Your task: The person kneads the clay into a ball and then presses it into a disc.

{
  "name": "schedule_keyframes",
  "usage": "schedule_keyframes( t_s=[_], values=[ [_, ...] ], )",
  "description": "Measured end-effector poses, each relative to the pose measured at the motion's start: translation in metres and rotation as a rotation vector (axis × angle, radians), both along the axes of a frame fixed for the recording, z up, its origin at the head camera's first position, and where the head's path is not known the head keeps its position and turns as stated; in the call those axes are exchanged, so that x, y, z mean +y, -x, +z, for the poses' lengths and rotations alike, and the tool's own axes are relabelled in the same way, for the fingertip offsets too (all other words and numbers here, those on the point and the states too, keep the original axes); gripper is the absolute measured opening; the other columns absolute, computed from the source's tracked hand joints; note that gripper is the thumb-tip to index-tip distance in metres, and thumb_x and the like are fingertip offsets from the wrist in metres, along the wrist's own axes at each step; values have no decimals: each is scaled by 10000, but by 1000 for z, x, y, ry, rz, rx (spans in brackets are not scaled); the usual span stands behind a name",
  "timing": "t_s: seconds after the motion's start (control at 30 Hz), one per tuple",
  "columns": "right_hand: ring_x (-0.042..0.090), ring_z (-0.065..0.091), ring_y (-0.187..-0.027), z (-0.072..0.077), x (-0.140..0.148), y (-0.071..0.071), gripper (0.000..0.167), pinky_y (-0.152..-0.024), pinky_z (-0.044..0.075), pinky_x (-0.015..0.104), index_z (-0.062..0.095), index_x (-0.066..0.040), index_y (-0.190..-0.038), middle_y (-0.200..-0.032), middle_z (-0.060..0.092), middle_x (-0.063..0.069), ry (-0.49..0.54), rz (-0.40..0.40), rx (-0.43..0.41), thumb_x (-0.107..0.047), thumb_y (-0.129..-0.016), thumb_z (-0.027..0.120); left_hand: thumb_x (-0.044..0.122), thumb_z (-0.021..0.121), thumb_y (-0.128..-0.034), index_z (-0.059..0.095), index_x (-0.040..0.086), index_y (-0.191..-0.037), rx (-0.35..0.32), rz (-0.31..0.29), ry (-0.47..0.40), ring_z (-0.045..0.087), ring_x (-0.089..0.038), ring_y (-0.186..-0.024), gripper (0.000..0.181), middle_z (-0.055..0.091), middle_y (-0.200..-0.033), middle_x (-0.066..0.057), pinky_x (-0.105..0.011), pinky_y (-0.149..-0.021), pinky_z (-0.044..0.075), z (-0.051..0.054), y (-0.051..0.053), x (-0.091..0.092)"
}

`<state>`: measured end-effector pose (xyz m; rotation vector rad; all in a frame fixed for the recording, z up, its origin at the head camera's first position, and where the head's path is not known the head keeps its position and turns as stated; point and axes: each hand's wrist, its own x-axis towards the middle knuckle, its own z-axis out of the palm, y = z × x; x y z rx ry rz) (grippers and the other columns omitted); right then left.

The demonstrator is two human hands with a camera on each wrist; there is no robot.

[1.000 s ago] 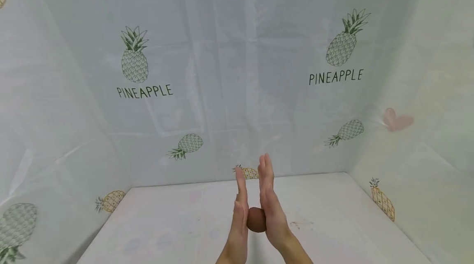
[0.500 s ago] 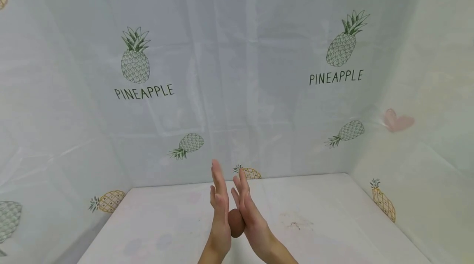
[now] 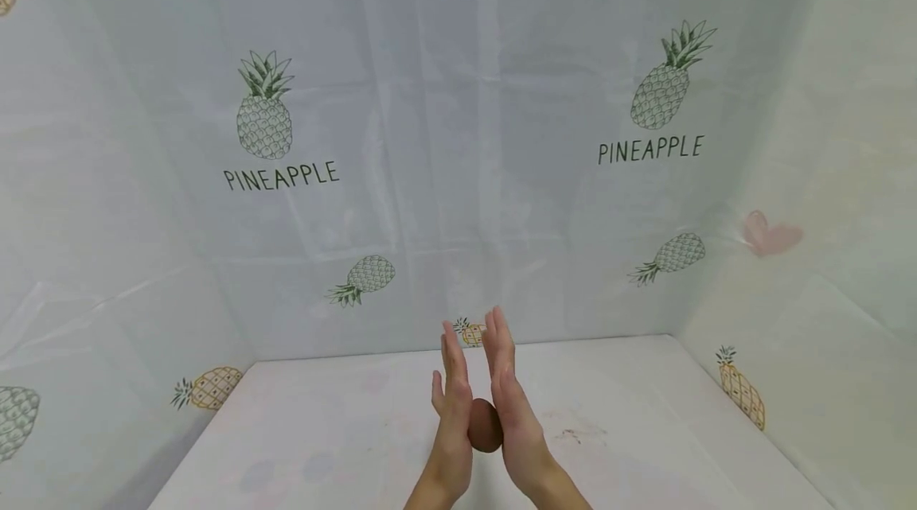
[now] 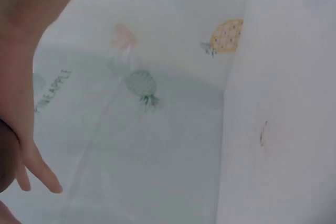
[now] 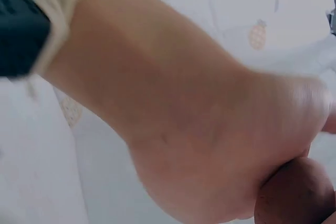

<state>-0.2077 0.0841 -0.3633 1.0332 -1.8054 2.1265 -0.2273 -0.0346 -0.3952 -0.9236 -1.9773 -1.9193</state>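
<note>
Brown ball (image 3: 485, 426) pressed between left hand (image 3: 453, 418) and right hand (image 3: 519, 422)

The ball is held over the worktop (image 3: 322, 414), towards 6 o'clock in the head view. Its 9 o'clock side is met by the left palm, its 3 o'clock side by the right. No finger is curled round it: in both hands the grip is flat, with the fingers extended towards 12 o'clock, so the ball is presumably carried by opposed pressure alone. By facing palms, rather than wrapped fingers, it would seem to be left free to turn. In the left wrist view it is cut off between 8 and 9 o'clock, so its roundness cannot be judged there. A reddish mark (image 3: 571, 435) is seen on the worktop, at 3 o'clock from the ball.
</note>
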Motion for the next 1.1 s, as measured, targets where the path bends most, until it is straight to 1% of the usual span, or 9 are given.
schedule_keyframes(
  t_s=[0.13,0.23,0.33,0.4,0.53,0.7,0.8,0.9,1.1],
  values=[
    [246,-167,-1627,4,11,3,590,-1141,-215,762,-102,-421,-1691,-1766,-116,-170,24,-60,28,-339,-1129,55,289,58,-1143,-143,370,-1684,42,-91,-4,-243,-80,-1599,582,-212,-1757,134,-462,-1168,-307,1,-12,8],
    [252,-181,-1626,4,16,7,586,-1142,-215,761,-104,-450,-1683,-1764,-125,-171,41,-84,27,-351,-1131,65,204,74,-1141,-144,275,-1696,160,-157,-21,-263,-138,-1602,601,-233,-1765,45,-335,-1164,-306,4,-22,11],
    [246,-228,-1616,0,18,12,577,-1143,-228,762,-133,-468,-1671,-1758,-171,-151,53,-28,-6,-382,-1129,46,162,85,-1128,-151,175,-1695,279,-175,-28,-281,-214,-1602,614,-248,-1763,-51,-276,-1158,-283,10,-27,13],
    [235,-230,-1618,-3,15,15,566,-1162,-221,750,-145,-473,-1668,-1758,-185,-130,45,41,-55,-413,-1134,33,178,70,-1127,-167,160,-1689,303,-169,-23,-294,-225,-1597,610,-263,-1759,-56,-291,-1150,-291,14,-28,11],
    [233,-172,-1632,-7,6,17,553,-1219,-171,707,-159,-466,-1664,-1765,-176,-73,-12,167,-138,-462,-1136,2,264,56,-1132,-166,258,-1692,207,-127,-37,-285,-145,-1596,603,-258,-1760,67,-354,-1149,-313,22,-27,0],
    [295,-190,-1625,-6,-5,10,560,-1219,-174,705,-192,-443,-1661,-1761,-205,-55,-51,231,-157,-475,-1132,-9,340,62,-1137,-146,360,-1686,98,-37,-70,-287,-60,-1580,588,-240,-1750,156,-502,-1169,-333,26,-18,-12],
    [282,-227,-1616,-3,-8,5,554,-1197,-209,714,-168,-464,-1661,-1756,-214,-69,-59,228,-140,-464,-1132,-2,406,47,-1137,-151,391,-1678,62,-6,-72,-306,-57,-1571,576,-242,-1741,182,-571,-1164,-334,24,-9,-16],
    [189,-216,-1620,1,-8,0,547,-1190,-228,699,-128,-495,-1660,-1760,-181,-102,-63,198,-121,-453,-1131,2,454,36,-1131,-160,420,-1668,31,12,-68,-348,-95,-1555,573,-249,-1732,199,-619,-1150,-330,20,-2,-17],
    [115,-177,-1624,7,-3,-2,572,-1155,-248,716,-117,-463,-1676,-1772,-136,-133,-16,116,-28,-386,-1126,18,475,39,-1123,-164,487,-1649,-63,-25,-31,-371,-99,-1532,565,-247,-1720,239,-629,-1144,-334,14,-2,-9]
  ],
)
